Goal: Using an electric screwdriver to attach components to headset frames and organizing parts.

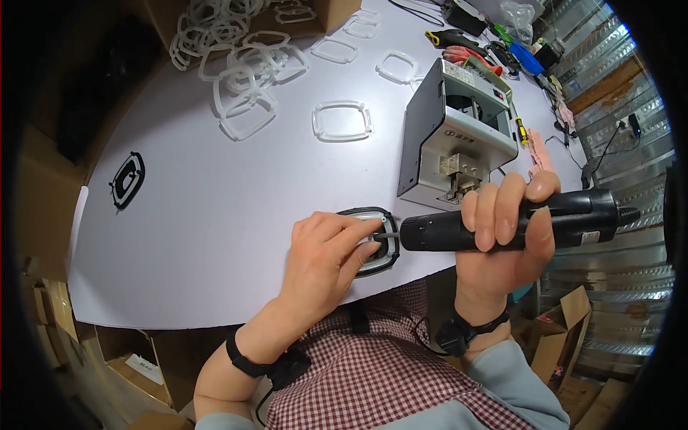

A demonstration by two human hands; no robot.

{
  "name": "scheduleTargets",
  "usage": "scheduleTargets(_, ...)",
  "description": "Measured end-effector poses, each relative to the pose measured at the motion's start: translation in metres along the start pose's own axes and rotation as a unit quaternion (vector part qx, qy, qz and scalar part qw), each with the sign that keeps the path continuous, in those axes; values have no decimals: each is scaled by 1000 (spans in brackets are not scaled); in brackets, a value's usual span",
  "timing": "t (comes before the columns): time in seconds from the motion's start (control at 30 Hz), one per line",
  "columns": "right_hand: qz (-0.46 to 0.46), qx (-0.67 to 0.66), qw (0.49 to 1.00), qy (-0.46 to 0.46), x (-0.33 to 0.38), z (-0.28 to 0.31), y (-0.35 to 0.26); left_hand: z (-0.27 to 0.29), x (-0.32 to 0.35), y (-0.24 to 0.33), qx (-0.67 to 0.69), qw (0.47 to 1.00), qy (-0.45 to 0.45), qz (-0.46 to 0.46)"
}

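**One frame under the driver, one set aside, many loose rings left**

The left hand (322, 251) lies on a black frame (373, 244) at the near edge of the surface (215, 215), its fingers pressed down on the piece and closing around the spot where the bit meets it. The right hand (509, 215) has its grip wrapped tight around a black electric screwdriver (502, 226), held level, with the bit pointing left into the frame's right side. Whether a screw sits on the bit cannot be told; the fingers hide it.

Judging from how things lie, the work is at an early stage. One black frame with a pale inset (127, 179) lies alone at the far left of the surface and looks like a finished piece set aside. The frame under the hands seems to be in the middle of fastening. A clear ring (342, 120) lies loose at mid-surface, with more rings (244, 72) scattered farther off and heaped in a cardboard box (215, 21) at the far left, so most of the stock looks untouched.

Just beyond the driver stands a grey screw feeder (459, 136). Tools and gloves (473, 57) lie at the far right end of the surface.
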State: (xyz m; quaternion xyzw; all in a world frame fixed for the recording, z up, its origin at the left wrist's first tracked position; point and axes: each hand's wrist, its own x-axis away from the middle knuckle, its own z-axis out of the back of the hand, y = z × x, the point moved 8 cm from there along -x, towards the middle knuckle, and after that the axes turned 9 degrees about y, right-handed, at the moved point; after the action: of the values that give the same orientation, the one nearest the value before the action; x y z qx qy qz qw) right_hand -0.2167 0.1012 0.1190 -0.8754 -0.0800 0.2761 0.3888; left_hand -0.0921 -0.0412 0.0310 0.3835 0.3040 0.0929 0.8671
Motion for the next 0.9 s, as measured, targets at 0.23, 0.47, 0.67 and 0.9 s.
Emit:
scheduleTargets(0.23, 4, -55, 998, 12, 6, 1, -9, 7, 3, -12, 121, 986, 21, 116)
scheduleTargets(0.47, 44, -126, 991, -27, 13, -19, -23, -10, 23, -27, 499, 796, 25, 340)
scheduleTargets(0.67, 22, -161, 987, -19, 15, -29, -17, -22, 47, -36, 578, 717, 13, 390)
scheduleTargets(0.9, 14, -156, 988, 4, 19, -21, -24, -23, 43, -26, 601, 663, 21, 447)
